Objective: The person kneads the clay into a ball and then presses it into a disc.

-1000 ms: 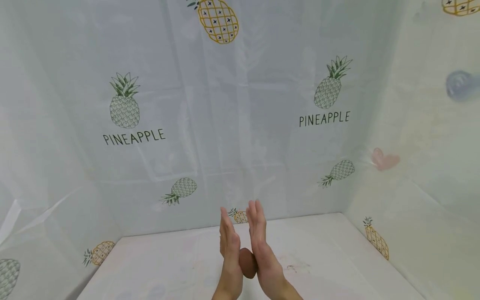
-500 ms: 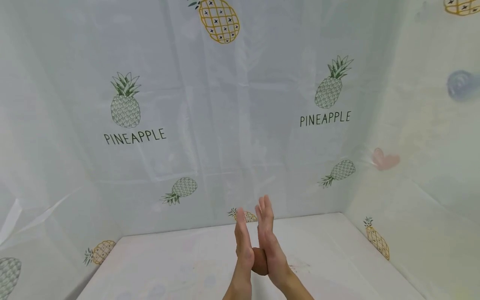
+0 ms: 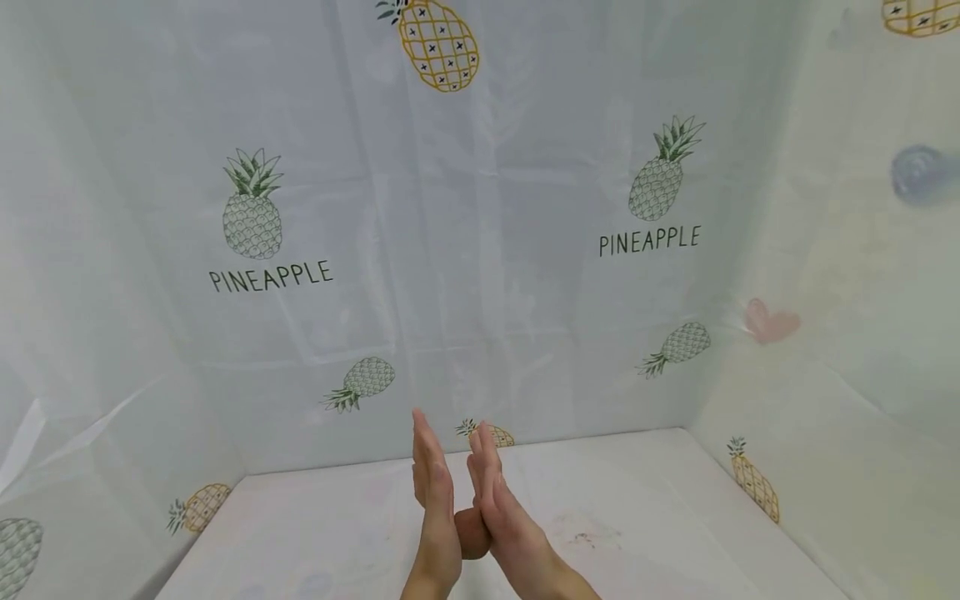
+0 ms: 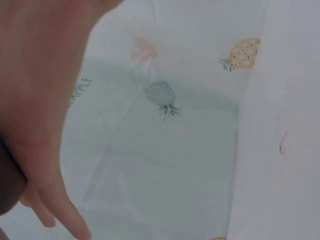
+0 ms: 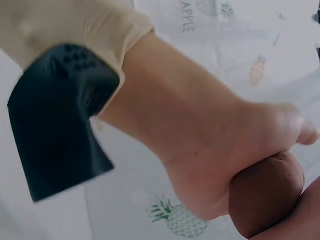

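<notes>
Over the bench [image 3: 660, 533], short of its far edge, brown lump [image 3: 472, 536] sat between left hand [image 3: 437, 510] and right hand [image 3: 506, 518], touching both; fingers [image 3: 423, 440] straight on each.

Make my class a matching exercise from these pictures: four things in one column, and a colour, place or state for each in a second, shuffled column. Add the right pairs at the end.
Column one
1. Lump
2. Heart print
3. Table
4. Left hand

Column two
A. Pale pink, on the sheet at the head view's right
B. Fingers straight, palm against a rounded thing
C. Whitish and flat, with faint reddish marks
D. Brown, between two palms

Right pairs: 1-D, 2-A, 3-C, 4-B
</notes>
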Available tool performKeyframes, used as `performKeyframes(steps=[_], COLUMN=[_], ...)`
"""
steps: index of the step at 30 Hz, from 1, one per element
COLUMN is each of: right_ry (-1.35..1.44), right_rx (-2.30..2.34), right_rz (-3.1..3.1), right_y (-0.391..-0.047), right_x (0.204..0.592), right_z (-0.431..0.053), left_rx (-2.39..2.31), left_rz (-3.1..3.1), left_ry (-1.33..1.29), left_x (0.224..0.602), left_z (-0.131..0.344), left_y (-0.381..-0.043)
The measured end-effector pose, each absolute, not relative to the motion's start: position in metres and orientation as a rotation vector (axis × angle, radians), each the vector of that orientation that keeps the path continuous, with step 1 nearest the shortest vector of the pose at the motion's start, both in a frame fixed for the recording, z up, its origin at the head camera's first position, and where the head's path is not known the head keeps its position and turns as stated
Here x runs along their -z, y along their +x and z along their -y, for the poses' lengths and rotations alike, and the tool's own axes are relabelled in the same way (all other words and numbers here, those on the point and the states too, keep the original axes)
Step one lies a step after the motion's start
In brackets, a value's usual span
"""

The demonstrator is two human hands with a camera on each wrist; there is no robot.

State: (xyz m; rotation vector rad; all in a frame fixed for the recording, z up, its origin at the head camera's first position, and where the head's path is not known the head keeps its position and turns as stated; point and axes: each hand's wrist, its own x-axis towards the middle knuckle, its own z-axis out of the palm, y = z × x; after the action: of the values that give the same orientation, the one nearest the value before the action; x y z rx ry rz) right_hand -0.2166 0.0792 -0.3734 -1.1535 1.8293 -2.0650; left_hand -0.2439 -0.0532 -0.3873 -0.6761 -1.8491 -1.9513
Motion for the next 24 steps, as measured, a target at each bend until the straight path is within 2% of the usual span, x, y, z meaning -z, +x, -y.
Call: performKeyframes(steps=[10, 20, 24], right_ry=[-1.234, -1.206, -1.166], right_rx=[2.305, 2.467, 2.373], right_rz=[-1.762, -1.993, -1.942], right_y=[-0.215, -0.233, -0.238], right_x=[0.362, 0.365, 0.371], right_z=[-0.092, -0.118, -0.114], left_rx=[1.915, 2.278, 2.244], left_rz=[1.923, 1.746, 1.717], left_ry=[-0.687, -1.219, -1.244], left_x=[0.399, 0.388, 0.385], left_z=[0.031, 0.009, 0.013], left_y=[-0.246, -0.208, -0.208])
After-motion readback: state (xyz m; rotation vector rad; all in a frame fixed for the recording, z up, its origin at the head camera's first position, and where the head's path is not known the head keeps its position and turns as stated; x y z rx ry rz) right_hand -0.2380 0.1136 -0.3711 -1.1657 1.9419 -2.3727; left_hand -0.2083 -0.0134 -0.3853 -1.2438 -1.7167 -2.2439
